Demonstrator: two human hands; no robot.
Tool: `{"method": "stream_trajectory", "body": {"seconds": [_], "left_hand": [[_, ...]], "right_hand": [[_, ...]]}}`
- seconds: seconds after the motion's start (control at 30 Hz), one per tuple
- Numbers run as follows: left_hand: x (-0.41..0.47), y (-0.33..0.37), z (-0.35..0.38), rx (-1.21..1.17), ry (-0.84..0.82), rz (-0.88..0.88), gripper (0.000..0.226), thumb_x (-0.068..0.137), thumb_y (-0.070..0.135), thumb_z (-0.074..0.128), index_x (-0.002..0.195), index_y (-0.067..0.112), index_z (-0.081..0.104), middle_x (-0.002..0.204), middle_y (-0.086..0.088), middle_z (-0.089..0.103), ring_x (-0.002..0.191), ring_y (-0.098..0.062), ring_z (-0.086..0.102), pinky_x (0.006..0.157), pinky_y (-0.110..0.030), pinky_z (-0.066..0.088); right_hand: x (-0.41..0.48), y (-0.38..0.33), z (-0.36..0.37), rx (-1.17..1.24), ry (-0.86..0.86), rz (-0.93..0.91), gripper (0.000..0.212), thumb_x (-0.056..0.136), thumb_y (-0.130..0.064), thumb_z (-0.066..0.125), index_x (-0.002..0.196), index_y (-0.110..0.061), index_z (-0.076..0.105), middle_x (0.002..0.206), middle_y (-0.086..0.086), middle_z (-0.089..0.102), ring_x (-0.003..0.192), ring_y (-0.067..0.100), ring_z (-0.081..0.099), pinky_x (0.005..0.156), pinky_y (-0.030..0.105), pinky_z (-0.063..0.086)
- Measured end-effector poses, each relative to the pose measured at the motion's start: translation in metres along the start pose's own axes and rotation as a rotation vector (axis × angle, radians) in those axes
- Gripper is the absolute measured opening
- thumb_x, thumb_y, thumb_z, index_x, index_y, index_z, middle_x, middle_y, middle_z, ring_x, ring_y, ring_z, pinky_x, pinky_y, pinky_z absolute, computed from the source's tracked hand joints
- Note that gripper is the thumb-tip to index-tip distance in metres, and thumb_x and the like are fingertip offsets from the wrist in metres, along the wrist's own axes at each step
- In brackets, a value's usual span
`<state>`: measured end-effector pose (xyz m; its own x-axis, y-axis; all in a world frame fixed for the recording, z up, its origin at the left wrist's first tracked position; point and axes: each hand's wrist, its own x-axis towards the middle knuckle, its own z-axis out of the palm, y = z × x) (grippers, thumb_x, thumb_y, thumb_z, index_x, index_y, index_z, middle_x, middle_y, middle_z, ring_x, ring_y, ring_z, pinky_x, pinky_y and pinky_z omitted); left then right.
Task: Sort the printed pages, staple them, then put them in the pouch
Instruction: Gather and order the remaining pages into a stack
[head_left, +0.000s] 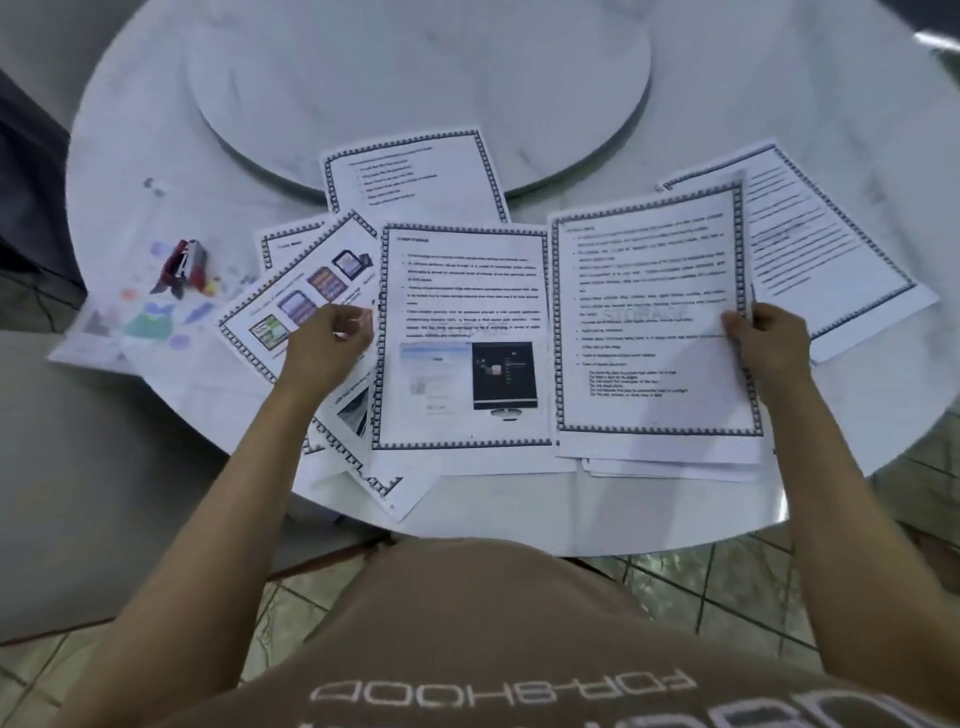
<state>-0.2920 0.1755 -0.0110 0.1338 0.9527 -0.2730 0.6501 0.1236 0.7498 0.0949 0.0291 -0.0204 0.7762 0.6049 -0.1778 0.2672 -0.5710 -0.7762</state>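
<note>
Several printed pages with chequered borders lie spread on the round white table (519, 525). My right hand (769, 338) grips the right edge of a stack of text pages (654, 322), thumb on top. My left hand (327, 338) hovers with loosely curled fingers over a page with colour pictures (306, 291), its fingertips next to the left edge of the middle page (462, 322); I see nothing held in it. Two more pages lie at the back (415, 171) and far right (841, 249). A red stapler (184, 265) rests on the clear, colourfully printed pouch (150, 317) at the left.
A raised round turntable (415, 78) fills the table's middle, behind the pages. The near table edge runs just in front of my body, with tiled floor (727, 597) below. Some pages overhang that near edge at the left.
</note>
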Motion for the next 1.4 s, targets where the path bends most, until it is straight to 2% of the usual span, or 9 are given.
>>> {"method": "stream_trajectory", "body": {"seconds": [0.07, 0.2, 0.47, 0.57, 0.77, 0.9, 1.03, 1.17, 1.4], "left_hand": [[0.001, 0.003, 0.006, 0.001, 0.009, -0.047, 0.041, 0.090, 0.026, 0.059, 0.126, 0.009, 0.049, 0.119, -0.009, 0.060, 0.104, -0.025, 0.057, 0.084, -0.032, 0.044], [0.004, 0.011, 0.015, -0.015, 0.024, -0.108, 0.058, 0.089, 0.019, 0.060, 0.137, 0.005, 0.032, 0.121, -0.014, 0.058, 0.111, -0.031, 0.056, 0.092, -0.036, 0.042], [0.010, 0.019, 0.031, 0.008, 0.048, -0.132, 0.053, 0.086, 0.017, 0.064, 0.129, 0.003, 0.037, 0.077, 0.008, 0.048, 0.087, -0.020, 0.052, 0.076, -0.026, 0.034], [0.011, 0.020, 0.032, -0.008, 0.063, -0.143, 0.051, 0.085, 0.017, 0.065, 0.126, 0.003, 0.040, 0.088, 0.002, 0.054, 0.093, -0.023, 0.055, 0.082, -0.029, 0.040], [0.010, 0.025, 0.031, -0.025, 0.093, -0.179, 0.019, 0.081, 0.014, 0.068, 0.098, 0.004, 0.065, 0.103, -0.015, 0.068, 0.097, -0.028, 0.064, 0.091, -0.035, 0.050], [0.008, 0.023, 0.033, -0.041, 0.086, -0.163, 0.012, 0.081, 0.007, 0.066, 0.071, 0.012, 0.061, 0.072, -0.002, 0.062, 0.066, -0.018, 0.058, 0.082, -0.033, 0.052], [0.008, 0.020, 0.032, -0.043, 0.118, -0.098, 0.002, 0.085, 0.011, 0.062, 0.084, 0.011, 0.060, 0.080, -0.003, 0.061, 0.078, -0.020, 0.057, 0.082, -0.034, 0.051], [0.004, 0.020, 0.026, -0.076, 0.184, -0.002, 0.002, 0.091, 0.011, 0.054, 0.092, 0.013, 0.052, 0.083, -0.001, 0.056, 0.074, -0.012, 0.050, 0.056, 0.003, 0.036], [0.002, 0.019, -0.002, -0.268, 0.330, 0.153, 0.013, 0.088, 0.008, 0.056, 0.083, 0.018, 0.050, 0.084, 0.007, 0.059, 0.069, 0.006, 0.053, 0.066, 0.000, 0.037]], "right_hand": [[0.000, 0.013, -0.008, -0.064, 0.029, 0.021, 0.025, 0.091, -0.015, 0.054, 0.067, -0.010, 0.051, 0.063, 0.008, 0.048, 0.063, 0.022, 0.046, 0.054, 0.018, 0.034], [-0.002, 0.029, -0.011, -0.111, 0.152, 0.065, 0.031, 0.089, -0.012, 0.055, 0.119, -0.001, 0.057, 0.117, 0.019, 0.061, 0.111, 0.031, 0.055, 0.088, 0.020, 0.036], [-0.001, 0.029, -0.003, -0.170, 0.278, -0.019, 0.036, 0.085, -0.004, 0.057, 0.120, 0.000, 0.053, 0.120, 0.021, 0.047, 0.101, 0.028, 0.049, 0.095, 0.032, 0.036], [-0.008, 0.023, 0.004, -0.215, 0.342, -0.097, 0.036, 0.086, -0.005, 0.056, 0.121, -0.001, 0.053, 0.126, 0.026, 0.043, 0.116, 0.038, 0.042, 0.097, 0.032, 0.031], [-0.041, -0.001, 0.039, -0.143, 0.125, -0.312, 0.026, 0.088, -0.006, 0.057, 0.113, -0.006, 0.058, 0.119, 0.021, 0.043, 0.113, 0.032, 0.044, 0.094, 0.021, 0.030], [-0.067, -0.013, 0.065, -0.130, -0.036, -0.362, 0.025, 0.089, -0.006, 0.056, 0.113, -0.007, 0.059, 0.115, 0.017, 0.045, 0.113, 0.027, 0.041, 0.088, 0.012, 0.024], [-0.077, -0.022, 0.079, -0.112, -0.121, -0.382, 0.027, 0.088, -0.005, 0.056, 0.115, -0.005, 0.059, 0.117, 0.015, 0.049, 0.113, 0.027, 0.046, 0.087, 0.008, 0.025], [-0.081, -0.034, 0.088, -0.060, -0.190, -0.330, 0.032, 0.090, -0.009, 0.056, 0.122, -0.007, 0.055, 0.120, 0.013, 0.050, 0.112, 0.022, 0.049, 0.091, 0.015, 0.032], [-0.076, -0.069, 0.111, 0.061, -0.320, -0.176, 0.050, 0.090, -0.025, 0.059, 0.134, -0.011, 0.042, 0.117, 0.001, 0.051, 0.105, 0.009, 0.047, 0.089, 0.015, 0.035]]}}
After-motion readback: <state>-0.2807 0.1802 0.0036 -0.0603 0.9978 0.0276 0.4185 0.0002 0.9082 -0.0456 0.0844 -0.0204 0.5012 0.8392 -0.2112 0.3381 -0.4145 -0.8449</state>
